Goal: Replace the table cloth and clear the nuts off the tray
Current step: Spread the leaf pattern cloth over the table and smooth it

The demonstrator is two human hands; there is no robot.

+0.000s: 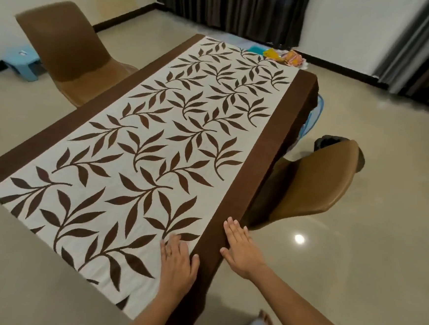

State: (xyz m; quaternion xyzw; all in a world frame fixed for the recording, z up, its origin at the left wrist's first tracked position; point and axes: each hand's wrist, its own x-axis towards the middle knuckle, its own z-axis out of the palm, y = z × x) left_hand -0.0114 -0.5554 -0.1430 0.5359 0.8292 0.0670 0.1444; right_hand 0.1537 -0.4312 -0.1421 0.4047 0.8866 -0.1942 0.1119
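A brown moulded plastic chair (63,48) is parked far left, a second brown chair (316,185) near right. A small light-blue plastic stool (26,64) is tucked by the left wall.

The table cloth (159,137), cream with dark brown leaf sprays and broad plain brown borders along both long sides, lies spread flat, its right-hand border folding down over the edge.

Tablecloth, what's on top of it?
The left hand and right hand lie flat near its right edge. At the far end, colourful items show. The tablecloth hides the tabletop.
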